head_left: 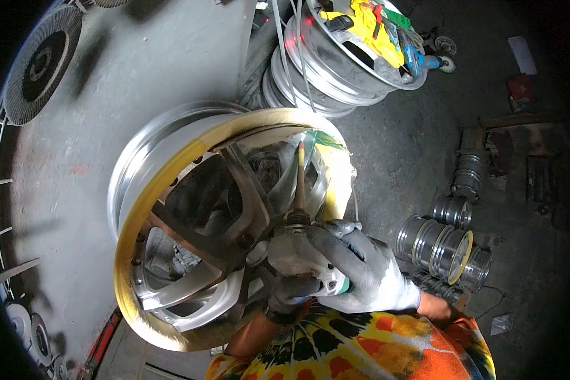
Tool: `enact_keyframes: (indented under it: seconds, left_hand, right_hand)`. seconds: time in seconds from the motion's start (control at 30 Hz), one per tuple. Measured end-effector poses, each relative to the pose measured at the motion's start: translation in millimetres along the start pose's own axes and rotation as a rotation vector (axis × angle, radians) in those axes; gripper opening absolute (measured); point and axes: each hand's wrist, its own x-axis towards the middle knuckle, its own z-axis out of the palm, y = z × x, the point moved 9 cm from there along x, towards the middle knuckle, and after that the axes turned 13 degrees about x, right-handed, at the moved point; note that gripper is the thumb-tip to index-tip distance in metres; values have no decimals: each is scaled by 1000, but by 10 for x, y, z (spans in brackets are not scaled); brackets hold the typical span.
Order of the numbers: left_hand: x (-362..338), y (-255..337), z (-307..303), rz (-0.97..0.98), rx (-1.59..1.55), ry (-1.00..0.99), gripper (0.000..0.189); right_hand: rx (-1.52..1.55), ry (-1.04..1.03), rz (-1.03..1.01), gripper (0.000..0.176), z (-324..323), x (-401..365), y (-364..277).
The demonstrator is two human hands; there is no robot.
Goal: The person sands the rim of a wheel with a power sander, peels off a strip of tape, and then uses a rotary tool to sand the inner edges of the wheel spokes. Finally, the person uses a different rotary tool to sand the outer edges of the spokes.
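My right hand (367, 269), in a grey and white work glove, is wrapped round the body of a power grinder (301, 250). Below the grinder's head, my left hand (288, 294) wears a dark, dirty glove and closes on the tool from the other side. From the grinder a long, slim shaft with a reddish tip (301, 171) points away from me, over the spokes and toward the far rim. Under it stands a spoked alloy wheel (202, 294), tilted, its lip lined with yellow tape (130, 253). Green tape (326, 140) shows at the far right of the lip.
Stacked wheels (342, 82) at the back carry a yellow cloth (377, 35) and a blue power tool (418, 61). More wheel rims (434, 247) lie on the floor at right. Flap discs (43, 63) hang on the grey panel (164, 57) at left. Cables hang behind the wheel.
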Motion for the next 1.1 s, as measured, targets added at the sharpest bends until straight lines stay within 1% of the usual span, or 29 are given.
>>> enact_keyframes:
  seconds: [0.03, 0.07, 0.1, 0.13, 0.17, 0.2, 0.23, 0.3, 0.37, 0.5, 0.53, 0.67, 0.73, 0.93, 1.03, 1.1]
  left_hand:
    - [-39, -38, 90, -146, -108, -141, 25]
    - [-100, -47, 167, -278, -149, -240, 25]
    - [11, -252, 294, -281, -149, -238, 25]
    - [138, -342, 251, -80, -73, -6, 25]
    - [163, -309, 146, 123, 3, 224, 32]
    - [126, -299, 150, 127, -230, 173, 35]
    - [146, -305, 147, 126, -230, 174, 35]
    - [194, -457, 198, -24, -248, 124, 39]
    - [155, -456, 158, -19, -177, 107, 39]
    - [-71, -343, -33, 111, 5, 135, 39]
    - [-123, -310, -71, 137, 45, 146, 39]
    - [-249, -209, -199, 200, 152, 189, 40]
    - [-251, -165, -212, 218, 184, 207, 40]
    - [-187, -33, -189, 262, 301, 260, 41]
    - [-169, 4, -184, 279, 347, 286, 41]
    - [-165, 33, -184, 279, 362, 294, 41]
  right_hand:
    - [8, 1, 29, 76, -10, 23, 20]
    - [14, 4, 58, 76, -21, 40, 42]
    - [12, 6, 56, 76, -25, 47, 48]
    - [0, 13, 74, 76, -24, 50, 78]
    - [-11, 20, 93, 77, -20, 53, 115]
    - [-4, 42, 53, 77, -32, 62, 114]
    - [-5, 44, 53, 77, -38, 61, 107]
    - [-4, -2, 105, 76, -5, 49, 114]
    - [-1, -1, 87, 76, -11, 38, 71]
    - [17, -28, 56, 74, -5, -66, -11]
    - [10, -21, 8, 73, 12, -93, -2]
    - [32, -11, -6, 71, 8, -144, -19]
    - [22, -3, -24, 73, -11, -120, -15]
    - [44, 25, 48, 79, -67, -36, 39]
    - [66, 69, 38, 81, -101, 1, 95]
    - [37, 62, 48, 82, -96, -29, 102]
